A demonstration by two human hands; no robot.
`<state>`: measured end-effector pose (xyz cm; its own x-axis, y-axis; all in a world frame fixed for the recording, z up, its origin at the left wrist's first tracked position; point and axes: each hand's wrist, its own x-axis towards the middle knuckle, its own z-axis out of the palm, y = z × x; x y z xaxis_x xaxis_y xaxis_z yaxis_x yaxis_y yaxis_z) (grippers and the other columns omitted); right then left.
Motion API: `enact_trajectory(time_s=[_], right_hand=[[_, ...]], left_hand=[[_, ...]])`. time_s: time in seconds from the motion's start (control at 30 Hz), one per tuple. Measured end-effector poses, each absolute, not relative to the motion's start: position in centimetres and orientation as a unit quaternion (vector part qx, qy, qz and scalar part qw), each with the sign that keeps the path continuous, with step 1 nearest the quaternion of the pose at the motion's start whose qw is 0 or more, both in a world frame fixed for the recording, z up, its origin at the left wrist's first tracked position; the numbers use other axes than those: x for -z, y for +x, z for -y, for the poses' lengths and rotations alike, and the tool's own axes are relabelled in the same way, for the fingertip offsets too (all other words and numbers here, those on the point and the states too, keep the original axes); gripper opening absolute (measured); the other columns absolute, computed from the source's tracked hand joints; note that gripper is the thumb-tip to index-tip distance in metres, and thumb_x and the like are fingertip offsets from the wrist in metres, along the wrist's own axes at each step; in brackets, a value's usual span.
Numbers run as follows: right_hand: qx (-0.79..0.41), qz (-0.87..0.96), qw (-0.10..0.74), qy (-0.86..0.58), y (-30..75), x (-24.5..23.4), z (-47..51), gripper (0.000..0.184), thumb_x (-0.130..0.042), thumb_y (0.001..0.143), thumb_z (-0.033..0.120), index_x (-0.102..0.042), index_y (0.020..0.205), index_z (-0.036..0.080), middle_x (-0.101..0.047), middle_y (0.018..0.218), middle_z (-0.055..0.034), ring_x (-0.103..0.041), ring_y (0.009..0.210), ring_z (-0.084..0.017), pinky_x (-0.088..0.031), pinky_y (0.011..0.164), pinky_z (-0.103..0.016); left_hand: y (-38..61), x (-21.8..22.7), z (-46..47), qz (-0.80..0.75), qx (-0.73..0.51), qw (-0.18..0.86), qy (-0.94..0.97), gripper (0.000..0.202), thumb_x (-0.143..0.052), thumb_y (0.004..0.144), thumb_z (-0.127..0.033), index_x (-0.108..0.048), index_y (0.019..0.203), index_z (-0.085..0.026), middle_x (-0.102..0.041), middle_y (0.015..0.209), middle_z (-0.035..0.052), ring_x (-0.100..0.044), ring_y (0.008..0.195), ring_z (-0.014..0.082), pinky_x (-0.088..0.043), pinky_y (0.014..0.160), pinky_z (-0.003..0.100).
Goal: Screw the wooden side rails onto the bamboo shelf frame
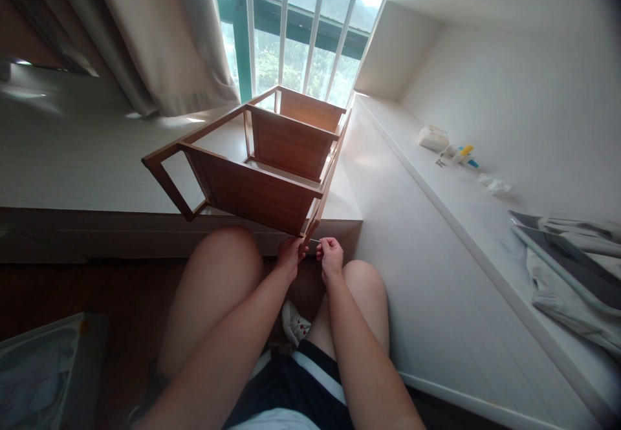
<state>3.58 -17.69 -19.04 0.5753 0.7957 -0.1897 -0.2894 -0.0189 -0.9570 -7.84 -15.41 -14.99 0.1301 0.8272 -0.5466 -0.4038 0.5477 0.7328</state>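
Observation:
A brown wooden shelf rack (257,187) with several panels lies tipped on the pale window ledge, its near right corner jutting past the edge. My left hand (291,253) is closed around that corner post, just below the nearest panel. Beside it, my right hand (330,255) pinches a thin metal rod (314,241) that points left at the post. Most of the rod is hidden by the fingers, so its exact kind does not show. Both hands are between my knees, in front of the ledge.
Barred windows (310,48) stand behind the rack, with a beige curtain (165,35) at left. A white counter (466,197) on the right bears a small box (433,138), tubes and folded clothes (572,275). On the floor at lower left is a storage bin (72,365).

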Motion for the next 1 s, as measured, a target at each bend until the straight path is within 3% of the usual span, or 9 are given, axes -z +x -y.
enact_trajectory(time_s=[0.6, 1.0], right_hand=[[-0.416, 0.193, 0.653, -0.602, 2.9, 19.3, 18.1, 0.035, -0.071, 0.077, 0.050, -0.058, 0.070, 0.018, -0.058, 0.054, 0.0036, -0.044, 0.041, -0.007, -0.031, 0.037, -0.019], [-0.507, 0.137, 0.638, -0.563, 2.4, 18.7, 18.2, 0.027, -0.062, 0.077, 0.042, -0.054, 0.067, 0.019, -0.053, 0.048, 0.0031, -0.043, 0.039, -0.009, -0.030, 0.038, -0.022]], left_hand=[[-7.6, 15.2, 15.3, -0.516, -0.420, 0.717, 0.209, 0.011, -0.065, 0.093, -0.023, -0.064, 0.093, -0.012, -0.066, 0.087, 0.0010, -0.058, 0.066, 0.0084, -0.049, 0.057, 0.020], [-7.7, 15.1, 15.4, -0.515, -0.419, 0.715, 0.219, 0.013, -0.065, 0.093, -0.024, -0.064, 0.095, -0.012, -0.064, 0.087, 0.0009, -0.059, 0.068, 0.0090, -0.051, 0.058, 0.021]])
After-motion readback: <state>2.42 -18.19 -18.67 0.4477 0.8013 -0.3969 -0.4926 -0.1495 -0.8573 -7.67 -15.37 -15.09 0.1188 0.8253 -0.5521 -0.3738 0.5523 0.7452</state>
